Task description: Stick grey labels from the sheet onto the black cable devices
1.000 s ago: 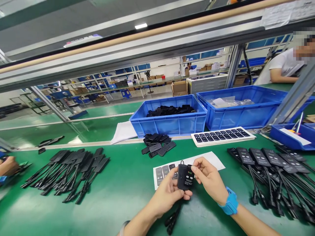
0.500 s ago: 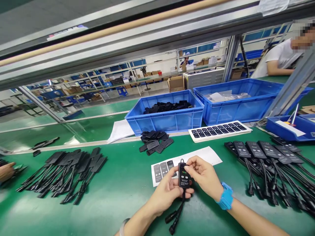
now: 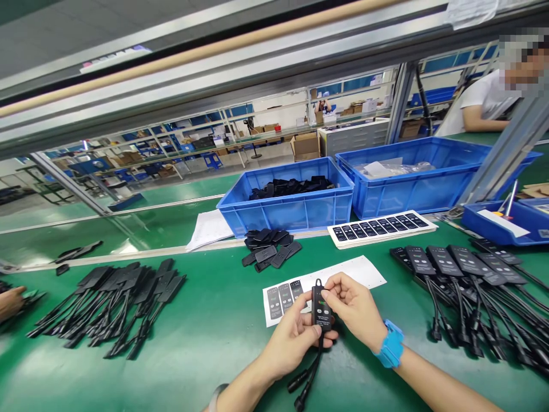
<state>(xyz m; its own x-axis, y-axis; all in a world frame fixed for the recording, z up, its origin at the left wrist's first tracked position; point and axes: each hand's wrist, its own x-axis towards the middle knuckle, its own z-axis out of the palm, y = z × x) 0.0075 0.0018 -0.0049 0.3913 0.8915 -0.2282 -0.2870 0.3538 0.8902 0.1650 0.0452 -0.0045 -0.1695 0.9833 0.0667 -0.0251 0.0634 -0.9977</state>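
A small black controller box (image 3: 322, 313) with a hanging loop on top and a printed face label is held upright over the green table. My left hand (image 3: 294, 335) grips it, thumb on the lower front and fingers around the left side and behind. My right hand (image 3: 355, 309), below a blue wristband, pinches the upper right edge, its thumb on the label. Two short cables with connectors (image 3: 301, 395) hang below the box. Just behind lies a white label sheet (image 3: 362, 273) with a few dark labels on its left part, partly hidden by my hands.
Finished-looking labelled controllers (image 3: 441, 260) lie at right, unlabelled ones (image 3: 132, 280) at left. Loose black covers (image 3: 268, 253) sit before a blue bin (image 3: 287, 216). A stack of label sheets (image 3: 381, 229) and another blue bin (image 3: 407, 197) stand behind. Another person's hand (image 3: 11, 303) shows at far left.
Both hands stay on the controller box. My right thumb and fingers remain at its upper right edge, with only a slight shift of the box and the view.
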